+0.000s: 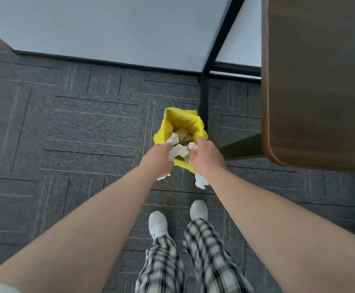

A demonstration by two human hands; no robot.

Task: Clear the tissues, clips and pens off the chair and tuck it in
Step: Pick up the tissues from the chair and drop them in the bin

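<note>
A small bin lined with a yellow bag (180,121) stands on the grey carpet beside a black table leg. Both hands hover over its near rim. My left hand (157,158) is closed on crumpled white tissues (177,152) that stick out above the bin's mouth, and a scrap shows under the wrist. My right hand (207,156) grips more white tissue (201,180), a wad of which hangs below the palm. Brownish paper lies inside the bin. The chair, clips and pens are out of view.
A brown wooden tabletop (318,81) fills the upper right, with its black metal leg (204,96) right next to the bin. A pale wall (109,28) with dark skirting runs along the far side. My white shoes (158,224) and checked trousers stand just behind the bin.
</note>
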